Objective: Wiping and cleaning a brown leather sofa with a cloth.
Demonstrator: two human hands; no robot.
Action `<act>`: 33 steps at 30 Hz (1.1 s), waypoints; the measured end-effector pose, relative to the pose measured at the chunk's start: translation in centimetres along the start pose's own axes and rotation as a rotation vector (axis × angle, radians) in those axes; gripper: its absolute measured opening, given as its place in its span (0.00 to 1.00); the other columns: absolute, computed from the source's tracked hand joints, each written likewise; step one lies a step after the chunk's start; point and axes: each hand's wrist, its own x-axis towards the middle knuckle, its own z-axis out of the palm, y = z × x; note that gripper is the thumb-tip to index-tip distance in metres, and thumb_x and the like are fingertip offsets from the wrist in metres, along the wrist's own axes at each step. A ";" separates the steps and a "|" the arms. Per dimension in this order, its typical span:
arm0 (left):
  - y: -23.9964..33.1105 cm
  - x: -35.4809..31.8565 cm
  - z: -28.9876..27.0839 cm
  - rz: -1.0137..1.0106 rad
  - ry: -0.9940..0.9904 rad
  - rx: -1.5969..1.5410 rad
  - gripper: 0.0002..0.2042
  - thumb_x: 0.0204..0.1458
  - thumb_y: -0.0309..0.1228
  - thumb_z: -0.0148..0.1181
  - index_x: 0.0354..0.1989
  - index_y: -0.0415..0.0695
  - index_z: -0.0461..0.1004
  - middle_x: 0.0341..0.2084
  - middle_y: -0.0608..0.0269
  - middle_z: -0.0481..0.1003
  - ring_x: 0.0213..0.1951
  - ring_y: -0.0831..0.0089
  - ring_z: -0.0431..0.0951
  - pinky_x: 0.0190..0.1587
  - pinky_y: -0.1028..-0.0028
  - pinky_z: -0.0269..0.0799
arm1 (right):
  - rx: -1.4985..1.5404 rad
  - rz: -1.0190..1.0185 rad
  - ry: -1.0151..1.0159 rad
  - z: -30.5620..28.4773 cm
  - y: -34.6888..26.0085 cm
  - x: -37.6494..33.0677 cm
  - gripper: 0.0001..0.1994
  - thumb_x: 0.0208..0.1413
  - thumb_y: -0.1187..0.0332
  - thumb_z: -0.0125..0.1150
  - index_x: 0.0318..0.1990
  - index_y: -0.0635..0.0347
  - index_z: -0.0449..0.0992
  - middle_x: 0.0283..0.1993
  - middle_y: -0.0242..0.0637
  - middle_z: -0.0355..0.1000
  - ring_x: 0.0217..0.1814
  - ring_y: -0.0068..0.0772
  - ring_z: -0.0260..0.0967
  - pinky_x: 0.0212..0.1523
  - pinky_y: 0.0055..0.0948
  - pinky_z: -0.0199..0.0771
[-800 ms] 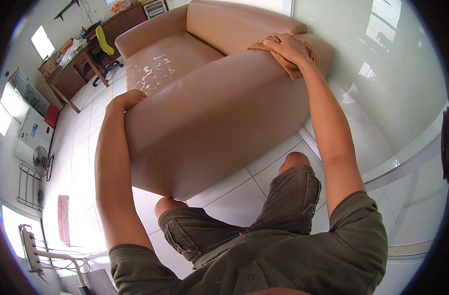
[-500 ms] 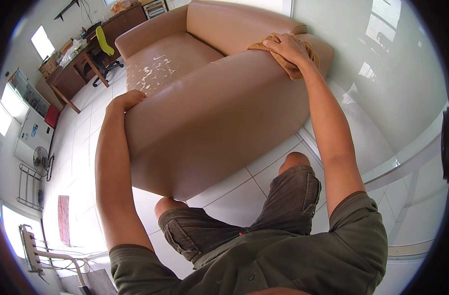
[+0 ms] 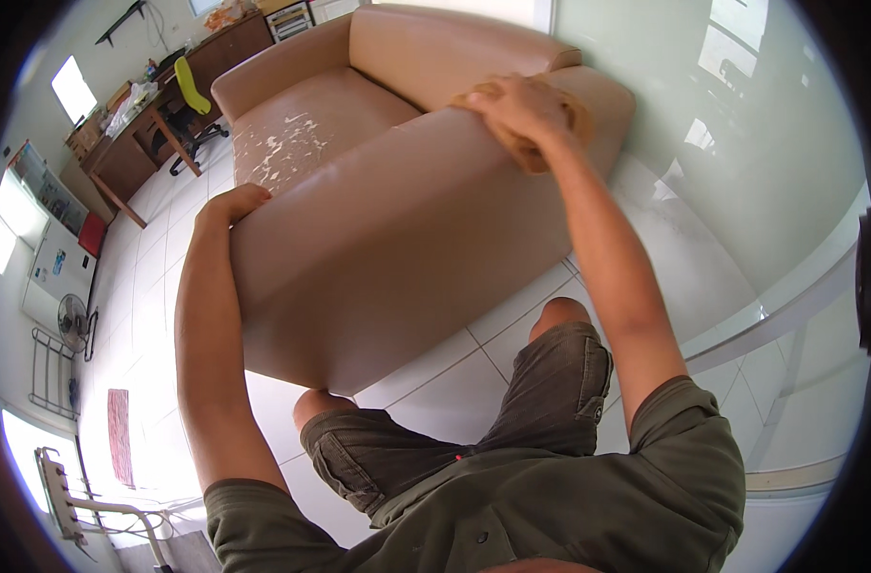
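A tan leather-look sofa stands with its near armrest just in front of my knees. Pale, worn patches mark its seat, where the covering has peeled. My right hand presses a brown cloth onto the top of the armrest, near the backrest end. The cloth hangs partly over the near side and bunches beyond the fingers. At the armrest's front end, my left hand curls over the top edge and grips it; its fingertips are hidden behind the edge.
A pale glossy wall panel rises right of the sofa. Far left are a wooden desk and a yellow-green office chair. A fan stands by the left wall, with a striped mat on the white-tiled floor.
My right hand has slid the cloth left along the armrest, toward me, and is slightly blurred. My left hand keeps its place on the armrest. The whole view has shifted a little.
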 end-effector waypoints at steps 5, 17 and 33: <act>-3.1 -0.1 0.2 -0.069 -0.022 -0.145 0.14 0.48 0.36 0.54 0.39 0.42 0.75 0.34 0.63 0.76 0.36 0.75 0.74 0.42 0.71 0.68 | 0.405 -0.578 0.020 1.5 -12.0 -3.9 0.20 0.44 0.47 0.55 0.41 0.46 0.76 0.41 0.38 0.72 0.47 0.39 0.68 0.53 0.34 0.61; -2.5 -1.5 -0.2 -0.122 0.007 -0.122 0.15 0.50 0.37 0.54 0.40 0.39 0.75 0.31 0.62 0.76 0.33 0.77 0.74 0.38 0.75 0.70 | 0.279 -0.098 -0.161 -1.4 2.8 0.0 0.27 0.44 0.40 0.51 0.45 0.46 0.75 0.42 0.40 0.73 0.49 0.43 0.67 0.52 0.38 0.63; -2.4 -1.8 -0.4 -0.071 -0.090 -0.430 0.18 0.56 0.40 0.49 0.46 0.39 0.70 0.32 0.70 0.73 0.33 0.83 0.70 0.37 0.81 0.67 | 0.538 0.071 -0.181 -4.9 18.3 7.2 0.28 0.50 0.50 0.48 0.55 0.58 0.64 0.57 0.46 0.61 0.60 0.46 0.57 0.59 0.39 0.56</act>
